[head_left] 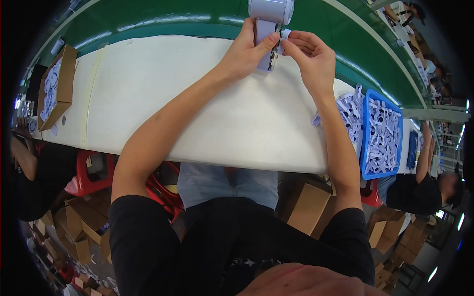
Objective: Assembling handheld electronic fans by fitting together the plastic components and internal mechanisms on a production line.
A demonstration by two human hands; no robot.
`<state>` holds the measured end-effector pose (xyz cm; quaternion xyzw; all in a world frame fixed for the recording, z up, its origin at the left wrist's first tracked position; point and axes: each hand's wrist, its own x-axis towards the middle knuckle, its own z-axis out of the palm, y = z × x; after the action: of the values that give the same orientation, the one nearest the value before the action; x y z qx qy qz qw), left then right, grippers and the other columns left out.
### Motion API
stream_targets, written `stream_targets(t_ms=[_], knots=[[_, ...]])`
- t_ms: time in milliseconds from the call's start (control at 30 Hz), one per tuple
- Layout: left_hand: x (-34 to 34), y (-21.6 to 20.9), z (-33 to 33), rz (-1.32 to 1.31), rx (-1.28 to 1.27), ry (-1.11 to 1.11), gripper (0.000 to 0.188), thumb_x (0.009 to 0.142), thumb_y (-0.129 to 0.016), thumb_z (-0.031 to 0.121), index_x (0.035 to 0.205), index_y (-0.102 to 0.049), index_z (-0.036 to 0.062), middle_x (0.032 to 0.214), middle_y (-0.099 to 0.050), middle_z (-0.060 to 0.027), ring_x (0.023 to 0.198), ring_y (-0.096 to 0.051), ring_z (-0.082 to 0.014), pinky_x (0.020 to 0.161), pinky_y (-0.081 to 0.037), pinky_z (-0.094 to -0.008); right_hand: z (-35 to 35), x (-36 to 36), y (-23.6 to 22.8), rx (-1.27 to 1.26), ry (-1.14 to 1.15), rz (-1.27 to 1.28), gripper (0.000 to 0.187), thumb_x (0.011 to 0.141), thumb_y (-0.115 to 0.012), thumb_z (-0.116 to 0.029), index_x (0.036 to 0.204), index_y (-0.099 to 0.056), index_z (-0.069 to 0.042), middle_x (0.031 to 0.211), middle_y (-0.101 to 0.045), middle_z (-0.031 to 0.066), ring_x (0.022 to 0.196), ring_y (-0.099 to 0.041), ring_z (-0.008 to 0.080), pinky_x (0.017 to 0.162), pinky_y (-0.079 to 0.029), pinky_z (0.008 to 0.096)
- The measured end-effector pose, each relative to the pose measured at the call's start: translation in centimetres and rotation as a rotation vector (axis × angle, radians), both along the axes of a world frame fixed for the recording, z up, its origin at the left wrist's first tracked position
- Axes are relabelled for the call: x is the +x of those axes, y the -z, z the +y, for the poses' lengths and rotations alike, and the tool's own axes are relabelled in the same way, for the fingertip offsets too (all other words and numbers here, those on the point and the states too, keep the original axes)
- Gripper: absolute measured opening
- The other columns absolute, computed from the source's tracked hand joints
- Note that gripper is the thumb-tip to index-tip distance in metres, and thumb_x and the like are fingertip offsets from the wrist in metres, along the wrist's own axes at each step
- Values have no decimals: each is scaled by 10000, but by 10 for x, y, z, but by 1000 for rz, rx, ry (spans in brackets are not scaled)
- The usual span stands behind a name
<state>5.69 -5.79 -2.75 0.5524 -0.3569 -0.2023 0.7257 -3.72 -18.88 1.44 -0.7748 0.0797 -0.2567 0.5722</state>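
Observation:
At the far side of the white table, my left hand is closed around a white device with a round, cylinder-like head and a flat rectangular body. Its thumb presses on the body's right edge, where a dark strip of inner parts shows. My right hand meets that same edge, thumb and fingertips pinching a small white piece against it. How the piece sits on the device is partly hidden by the fingers. Both forearms reach across the table.
A blue basket full of small white plastic parts stands at the right, beside a loose pile of similar parts. A cardboard box of white pieces sits at the left. Co-workers sit on both sides; red stools and cartons are below.

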Motion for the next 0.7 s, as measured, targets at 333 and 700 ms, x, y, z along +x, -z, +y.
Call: stream_targets(t_ms=[333,700], knots=[[0,2,-1,-46,23,-12,464,995,-481,334,1333,-299,74,1124,-563,-65,952,-606,-142,867,-473,-297,-1,-1,-2,20,-24,15,285,799,-727,-68,1014,-635,94,885,-699,144,781,-685,165,714,-552,247],[0,1,-2,-49,-7,-9,455,1001,-465,336,1341,-294,87,1149,-552,-65,953,-604,-143,870,-474,-301,-2,-2,-4,-22,-23,1,295,794,-728,-66,1024,-636,94,889,-701,150,784,-687,170,726,-553,249]])
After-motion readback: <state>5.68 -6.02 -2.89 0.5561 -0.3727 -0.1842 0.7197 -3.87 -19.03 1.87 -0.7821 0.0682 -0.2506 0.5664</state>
